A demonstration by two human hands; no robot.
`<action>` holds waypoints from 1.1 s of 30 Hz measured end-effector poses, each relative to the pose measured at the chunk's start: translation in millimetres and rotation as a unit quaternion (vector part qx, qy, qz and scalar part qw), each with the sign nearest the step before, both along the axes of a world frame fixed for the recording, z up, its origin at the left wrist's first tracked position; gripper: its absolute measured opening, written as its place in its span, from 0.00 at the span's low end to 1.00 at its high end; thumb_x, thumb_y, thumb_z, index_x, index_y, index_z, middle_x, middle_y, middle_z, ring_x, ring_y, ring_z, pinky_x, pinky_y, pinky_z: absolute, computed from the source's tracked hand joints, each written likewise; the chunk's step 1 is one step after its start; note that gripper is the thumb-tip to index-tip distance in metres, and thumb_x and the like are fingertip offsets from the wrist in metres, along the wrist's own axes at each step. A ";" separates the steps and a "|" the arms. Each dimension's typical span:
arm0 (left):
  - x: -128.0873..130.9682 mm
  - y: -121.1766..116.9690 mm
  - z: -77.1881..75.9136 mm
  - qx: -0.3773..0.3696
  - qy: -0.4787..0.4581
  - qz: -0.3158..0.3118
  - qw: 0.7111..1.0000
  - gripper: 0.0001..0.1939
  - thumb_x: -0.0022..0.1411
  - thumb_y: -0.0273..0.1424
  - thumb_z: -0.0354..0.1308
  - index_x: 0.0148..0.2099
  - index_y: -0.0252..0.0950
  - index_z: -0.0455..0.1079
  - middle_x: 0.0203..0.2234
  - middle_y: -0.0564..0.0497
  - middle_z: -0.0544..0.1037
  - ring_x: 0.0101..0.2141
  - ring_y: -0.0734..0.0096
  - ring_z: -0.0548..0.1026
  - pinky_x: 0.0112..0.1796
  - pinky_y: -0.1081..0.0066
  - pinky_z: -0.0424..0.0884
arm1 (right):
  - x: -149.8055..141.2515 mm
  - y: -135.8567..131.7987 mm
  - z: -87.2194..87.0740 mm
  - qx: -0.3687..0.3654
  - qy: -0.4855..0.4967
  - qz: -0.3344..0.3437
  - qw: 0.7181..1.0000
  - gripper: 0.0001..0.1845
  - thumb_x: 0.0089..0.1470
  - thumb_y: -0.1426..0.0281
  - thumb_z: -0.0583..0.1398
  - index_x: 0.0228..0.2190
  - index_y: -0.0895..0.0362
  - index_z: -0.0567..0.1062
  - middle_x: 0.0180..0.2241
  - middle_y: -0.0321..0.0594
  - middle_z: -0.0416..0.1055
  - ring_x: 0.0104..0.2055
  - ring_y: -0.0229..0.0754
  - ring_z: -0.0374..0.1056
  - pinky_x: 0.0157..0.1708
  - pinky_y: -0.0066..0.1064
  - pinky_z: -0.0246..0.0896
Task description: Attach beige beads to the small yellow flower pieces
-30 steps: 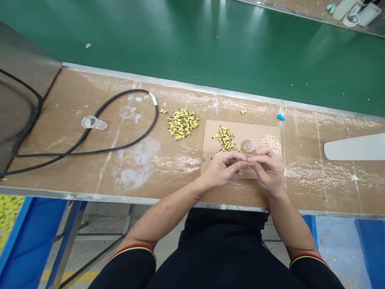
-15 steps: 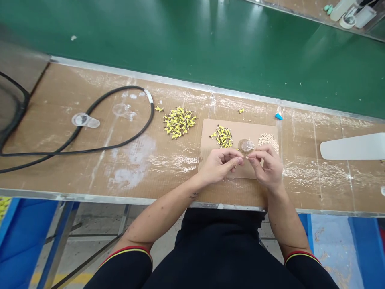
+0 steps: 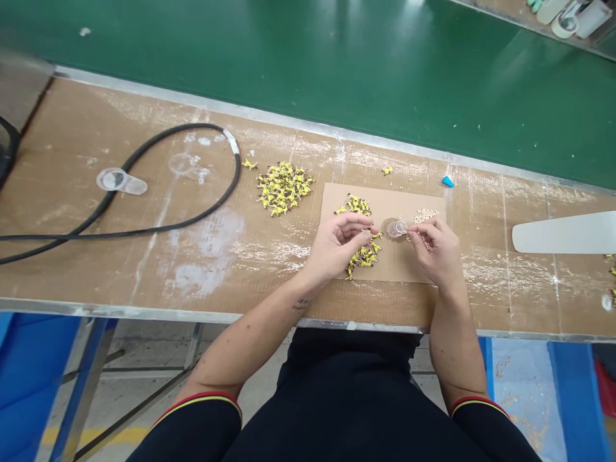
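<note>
My left hand (image 3: 335,246) rests on a cardboard sheet (image 3: 392,264), its fingers pinched over small yellow parts (image 3: 364,256) that lie beside and under it. What sits in the pinch is too small to make out. My right hand (image 3: 436,247) is curled, fingertips touching a small clear plastic cup (image 3: 396,228) standing between both hands. A patch of tiny beige pieces (image 3: 425,215) lies just beyond the right hand. More yellow parts (image 3: 355,205) sit on the sheet's far left.
A larger heap of yellow parts (image 3: 282,186) lies left of the sheet. A black cable (image 3: 158,226) loops across the left of the bench near two clear lids (image 3: 120,181). A green conveyor belt (image 3: 308,64) runs behind. A white blade shape (image 3: 563,232) lies at the right.
My hands, joined at the fingertips a second ago, have come apart. The left has moved onto the yellow parts and the right has gone to the clear cup. The view has shifted right.
</note>
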State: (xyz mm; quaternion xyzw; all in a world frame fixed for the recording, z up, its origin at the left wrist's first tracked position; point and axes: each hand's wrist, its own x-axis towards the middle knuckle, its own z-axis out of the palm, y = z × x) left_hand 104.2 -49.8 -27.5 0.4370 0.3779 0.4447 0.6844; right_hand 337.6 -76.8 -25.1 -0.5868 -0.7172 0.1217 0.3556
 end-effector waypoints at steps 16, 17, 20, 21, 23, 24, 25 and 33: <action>0.2 -0.1 0.4 0.019 0.028 0.006 0.999 0.11 0.59 0.36 0.71 0.40 0.35 0.78 0.33 0.49 0.83 0.33 0.69 0.80 0.38 0.68 0.77 | -0.3 1.9 -3.1 -0.006 -0.015 0.002 1.000 0.06 0.63 0.69 0.62 0.35 0.52 0.80 0.31 0.38 0.72 0.30 0.41 0.67 0.31 0.35 0.65; 0.3 -0.1 0.7 0.016 0.027 0.005 0.999 0.11 0.58 0.36 0.71 0.40 0.35 0.78 0.33 0.48 0.83 0.33 0.69 0.79 0.38 0.69 0.77 | -0.3 1.9 -3.1 -0.005 -0.015 0.002 1.000 0.06 0.63 0.70 0.62 0.35 0.51 0.80 0.31 0.38 0.72 0.30 0.41 0.67 0.31 0.35 0.65; 0.4 0.1 2.2 0.009 0.023 0.006 1.000 0.11 0.57 0.34 0.71 0.40 0.35 0.78 0.33 0.49 0.83 0.32 0.71 0.79 0.36 0.70 0.76 | 0.4 1.9 -3.4 -0.005 -0.016 0.007 1.000 0.05 0.63 0.71 0.62 0.35 0.52 0.80 0.31 0.38 0.71 0.29 0.40 0.66 0.30 0.34 0.64; 0.4 0.1 2.7 0.007 0.022 0.005 1.000 0.10 0.57 0.34 0.72 0.40 0.35 0.78 0.32 0.49 0.83 0.32 0.71 0.79 0.36 0.70 0.76 | 0.6 1.9 -3.6 -0.006 -0.015 0.008 1.000 0.05 0.63 0.71 0.62 0.36 0.52 0.80 0.31 0.37 0.71 0.29 0.40 0.66 0.30 0.34 0.63; 0.3 0.1 3.4 0.004 0.022 0.005 1.000 0.10 0.57 0.33 0.72 0.39 0.35 0.78 0.32 0.49 0.83 0.31 0.72 0.79 0.36 0.71 0.76 | 1.0 1.9 -3.9 -0.007 -0.012 0.009 1.000 0.05 0.63 0.71 0.62 0.36 0.52 0.80 0.31 0.37 0.71 0.29 0.40 0.65 0.30 0.34 0.63; 0.2 0.0 3.6 0.002 0.022 0.004 1.000 0.10 0.57 0.33 0.72 0.39 0.35 0.78 0.32 0.49 0.83 0.31 0.72 0.79 0.36 0.71 0.76 | 1.2 1.9 -4.0 -0.008 -0.011 0.010 1.000 0.05 0.63 0.71 0.62 0.35 0.52 0.80 0.31 0.37 0.71 0.29 0.40 0.66 0.30 0.34 0.63; 0.0 -0.1 3.6 0.001 0.023 0.004 1.000 0.10 0.57 0.34 0.72 0.39 0.35 0.78 0.32 0.49 0.83 0.31 0.72 0.79 0.36 0.71 0.76 | 1.2 1.9 -4.1 -0.007 -0.009 0.010 1.000 0.05 0.63 0.71 0.62 0.35 0.52 0.80 0.31 0.37 0.71 0.30 0.40 0.66 0.30 0.34 0.63; -1.1 -1.8 3.1 -0.008 0.018 0.002 1.000 0.11 0.58 0.35 0.71 0.40 0.34 0.78 0.35 0.47 0.84 0.35 0.69 0.81 0.40 0.69 0.78 | 1.0 2.0 -4.8 -0.016 -0.010 0.005 1.000 0.06 0.63 0.69 0.62 0.35 0.52 0.80 0.31 0.38 0.71 0.29 0.41 0.65 0.30 0.35 0.64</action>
